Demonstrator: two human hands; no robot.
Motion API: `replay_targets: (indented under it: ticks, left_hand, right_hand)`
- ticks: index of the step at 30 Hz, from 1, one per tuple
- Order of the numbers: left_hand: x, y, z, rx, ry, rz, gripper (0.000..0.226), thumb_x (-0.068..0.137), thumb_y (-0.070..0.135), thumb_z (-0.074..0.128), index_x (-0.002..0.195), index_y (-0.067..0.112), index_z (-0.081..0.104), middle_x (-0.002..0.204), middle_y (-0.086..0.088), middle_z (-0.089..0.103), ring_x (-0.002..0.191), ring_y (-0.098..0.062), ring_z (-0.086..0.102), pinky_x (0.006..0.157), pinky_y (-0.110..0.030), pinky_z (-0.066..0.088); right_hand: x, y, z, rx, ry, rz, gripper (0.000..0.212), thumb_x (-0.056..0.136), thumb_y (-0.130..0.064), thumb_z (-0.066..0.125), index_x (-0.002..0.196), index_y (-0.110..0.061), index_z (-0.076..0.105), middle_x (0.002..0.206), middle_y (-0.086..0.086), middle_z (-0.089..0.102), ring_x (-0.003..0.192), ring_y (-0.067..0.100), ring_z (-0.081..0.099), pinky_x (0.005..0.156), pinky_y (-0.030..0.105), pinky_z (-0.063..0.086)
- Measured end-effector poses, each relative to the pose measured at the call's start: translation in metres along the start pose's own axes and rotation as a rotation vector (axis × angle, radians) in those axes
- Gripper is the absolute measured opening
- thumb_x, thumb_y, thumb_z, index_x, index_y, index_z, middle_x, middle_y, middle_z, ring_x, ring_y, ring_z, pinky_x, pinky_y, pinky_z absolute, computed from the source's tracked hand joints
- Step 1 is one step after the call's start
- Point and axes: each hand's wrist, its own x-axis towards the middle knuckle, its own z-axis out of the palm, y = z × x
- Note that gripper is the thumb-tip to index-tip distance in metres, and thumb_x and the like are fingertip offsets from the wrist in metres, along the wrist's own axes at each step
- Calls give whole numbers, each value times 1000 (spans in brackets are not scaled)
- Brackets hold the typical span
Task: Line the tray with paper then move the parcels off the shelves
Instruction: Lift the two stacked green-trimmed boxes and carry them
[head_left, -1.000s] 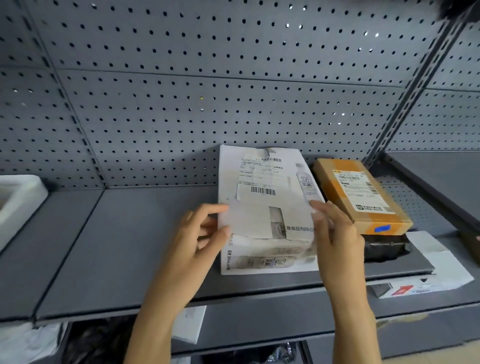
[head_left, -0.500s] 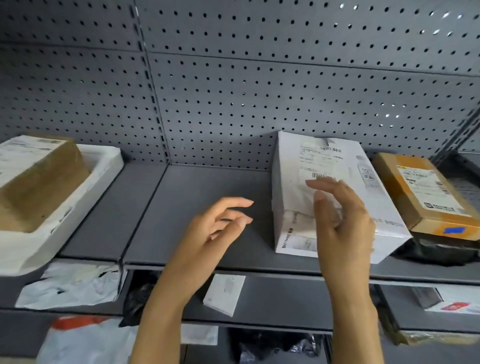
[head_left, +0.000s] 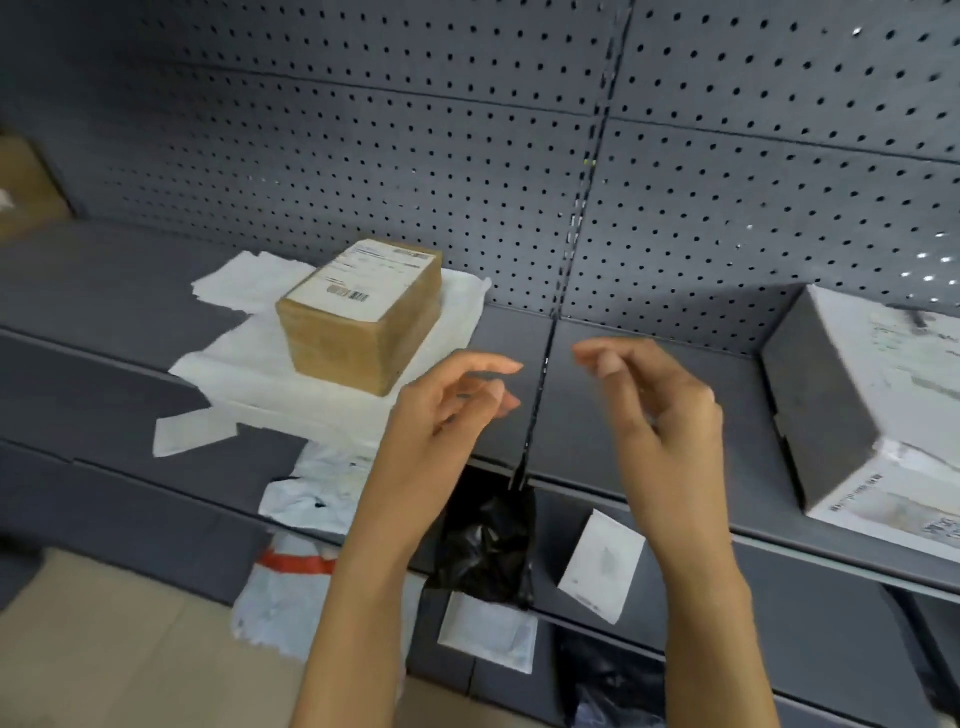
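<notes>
A person's two bare hands hover in front of a dark grey metal shelf unit backed by perforated panels. The left hand is empty, its fingers loosely curled and slightly spread, touching nothing. The right hand is also empty, fingers bent and relaxed with the fingertips close together, holding nothing; both are blurred by motion. To the left of the hands, on the shelf, sits a brown cardboard parcel, a compact upright block with a white shipping label carrying barcodes across its top face. It rests in a white tray lined with white paper, whose crumpled edges spill out past the parcel on the left and behind it. At the right edge of the view, on the same shelf, lies a larger white parcel, tilted, with a shadowed grey side facing the hands and printed labels on its top and front. It sits well apart from the brown parcel. On the lower shelf below are a crumpled black plastic bag, a small flat white packet, and white mailer bags, one marked with a red stripe.
</notes>
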Motion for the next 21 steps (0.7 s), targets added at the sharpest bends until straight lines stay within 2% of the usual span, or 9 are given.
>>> replay_targets:
  ticks: [3, 6, 11, 14, 16, 18, 21]
  left_hand:
    - [-6, 0, -53, -12, 68, 16, 21, 99, 5, 55, 105, 17, 72, 88, -2, 74, 89, -7, 71, 86, -20, 52]
    - [-14, 0, -112, 10, 142, 21, 21, 100, 5, 54, 105, 14, 72, 84, 1, 73, 86, -6, 69, 82, -18, 51]
    - [-33, -3, -215, 46, 330, -34, 24, 99, 7, 53, 103, 19, 73, 86, -9, 74, 86, -11, 71, 83, -20, 53]
    - [-47, -3, -269, 82, 482, -31, 20, 100, 10, 54, 101, 18, 72, 83, -13, 71, 79, -7, 67, 75, -15, 50]
    - [-57, -4, -300, 70, 563, -28, 17, 99, 11, 56, 101, 19, 70, 79, -8, 67, 79, -8, 67, 76, -19, 51]
    - [-67, -6, -327, 48, 643, -13, 14, 98, 9, 58, 98, 20, 67, 75, 5, 63, 81, -14, 68, 78, -25, 53]
    - [-80, -10, -362, 30, 775, 12, 9, 96, 7, 60, 95, 16, 62, 68, 15, 60, 78, -15, 66, 80, -31, 53]
  right_hand:
    - [-2, -22, 50, 43, -51, -33, 24, 106, -21, 51, 102, -27, 73, 97, -20, 74, 92, 2, 68, 78, 12, 48]
    - [-2, -44, 107, 107, -135, -90, 24, 105, -17, 51, 104, -24, 74, 100, -16, 75, 99, 4, 70, 86, 19, 53]
    - [-8, -81, 207, 193, -340, -124, 22, 105, -18, 53, 105, -25, 74, 106, -15, 74, 107, 3, 68, 89, 19, 51]
    - [-15, -103, 260, 234, -432, -143, 23, 105, -15, 53, 103, -26, 73, 101, -15, 75, 103, 2, 70, 90, 21, 53]
    - [-19, -118, 291, 235, -493, -162, 24, 104, -15, 53, 102, -26, 74, 101, -13, 76, 101, 3, 71, 91, 25, 55]
    - [-21, -131, 319, 239, -558, -177, 23, 103, -14, 53, 103, -24, 74, 100, -11, 77, 101, 4, 71, 94, 30, 56]
    - [-22, -149, 360, 275, -650, -171, 23, 102, -14, 54, 101, -24, 75, 97, -11, 77, 97, 3, 72, 92, 27, 56]
